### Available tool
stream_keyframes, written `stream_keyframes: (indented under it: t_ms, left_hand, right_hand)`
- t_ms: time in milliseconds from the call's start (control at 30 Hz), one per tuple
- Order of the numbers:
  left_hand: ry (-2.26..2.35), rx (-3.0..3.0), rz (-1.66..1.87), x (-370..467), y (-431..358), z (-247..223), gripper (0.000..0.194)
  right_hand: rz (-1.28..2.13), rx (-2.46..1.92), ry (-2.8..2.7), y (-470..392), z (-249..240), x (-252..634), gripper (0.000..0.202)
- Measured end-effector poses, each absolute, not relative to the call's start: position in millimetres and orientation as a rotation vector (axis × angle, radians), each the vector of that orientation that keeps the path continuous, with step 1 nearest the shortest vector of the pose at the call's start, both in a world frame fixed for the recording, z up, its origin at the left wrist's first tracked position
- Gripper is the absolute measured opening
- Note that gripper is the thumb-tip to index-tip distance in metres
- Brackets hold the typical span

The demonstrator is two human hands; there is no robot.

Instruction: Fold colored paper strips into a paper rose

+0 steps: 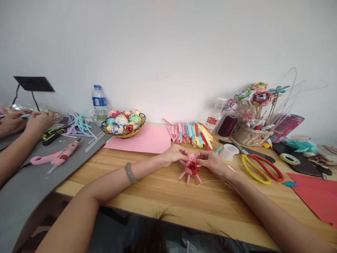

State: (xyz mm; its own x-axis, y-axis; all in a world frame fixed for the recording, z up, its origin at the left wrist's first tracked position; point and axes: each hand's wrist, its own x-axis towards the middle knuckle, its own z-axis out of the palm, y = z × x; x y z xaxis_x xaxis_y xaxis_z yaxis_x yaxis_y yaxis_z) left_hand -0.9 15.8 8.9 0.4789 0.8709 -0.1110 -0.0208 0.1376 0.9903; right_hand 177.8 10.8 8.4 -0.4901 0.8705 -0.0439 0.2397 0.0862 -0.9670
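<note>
Flower [192, 168] of folded paper is held by both hands over the middle of the desk [158, 179], whose top is made of smooth, pale wood with visible grain. Its centre is formed by dark red, curled layers, and it is surrounded by narrow, pointed pink petals; whether the wood is touched by their tips cannot be told. The upper left edge is pinched by the fingertips of the left hand [177, 153], and the upper right edge is gripped by the bent fingers of the right hand [208, 160]. Near the right wrist, a thin, pale string [210, 180] is laid in a loose curve. Behind the hands, sharply folded paper pieces [188, 134] in pink, blue and yellow are packed in a row. To their left, flat pink paper [147, 138] is spread, and next to it, rounded, many-layered paper balls [121, 120] are gathered in a dark-rimmed basket [129, 135]. To the right, a round, white spool [229, 152] is placed near the scissors [249, 154], whose metal blades are joined to looped handles, one yellow and one red.
</note>
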Motion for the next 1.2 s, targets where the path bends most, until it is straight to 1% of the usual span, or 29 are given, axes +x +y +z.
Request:
stream_keyframes:
  t_ms: [200,300,400,467,567,633,700,800,867,967,1033,1100,1133,1200]
  left_hand:
    - [0.967,1.414,0.857,1.8,14.5,5.2,0.018]
    - [1.006,1.615,0.903,1.7,13.4,3.9,0.013]
    - [1.000,1.841,0.981,1.5,10.5,6.0,0.006]
    - [1.001,1.983,1.034,1.8,7.2,9.7,0.006]
    - [0.984,2.149,1.089,2.2,2.7,16.4,0.009]
    - [0.912,2.136,1.094,1.8,1.8,20.1,0.006]
    - [0.850,1.946,1.096,0.9,3.2,22.6,0.002]
    - [0.838,1.491,1.072,-0.1,7.3,25.0,0.018]
    - [0.823,1.331,1.004,0.3,9.6,25.6,0.025]
    - [0.785,1.342,0.934,1.9,11.4,25.2,0.027]
    - [0.797,1.386,1.012,2.7,12.6,24.4,0.026]
    - [0.828,1.436,1.165,2.9,14.2,23.0,0.024]
    - [0.838,1.463,1.238,2.8,15.2,22.1,0.022]
    - [0.839,1.529,1.337,2.4,16.7,19.5,0.019]
  right_hand:
    - [1.180,-1.110,-1.916,4.5,8.1,171.8,0.024]
    - [0.983,-1.106,-2.021,0.5,10.3,170.8,0.023]
    - [0.692,-1.116,-2.148,-1.9,12.9,172.4,0.022]
    - [0.526,-1.135,-2.173,-2.6,14.0,174.0,0.020]
    - [0.397,-1.141,-2.171,-2.7,14.0,176.4,0.016]
    - [0.334,-1.127,-2.188,-2.7,13.3,177.9,0.013]
    - [0.280,-1.123,-2.187,-3.0,12.9,179.4,0.012]
    - [0.217,-1.136,-2.142,-3.6,13.7,181.2,0.012]
    - [0.191,-1.129,-2.131,-4.0,15.2,181.8,0.013]
    - [0.156,-1.027,-2.150,-4.7,19.1,181.2,0.014]
    - [0.095,-0.963,-2.102,-5.6,23.3,179.8,0.013]
    - [0.071,-1.003,-2.007,-6.5,28.5,177.9,0.010]
    - [0.112,-1.059,-1.964,-6.8,31.0,176.9,0.011]
    - [0.332,-1.160,-1.924,-6.6,34.8,175.3,0.017]
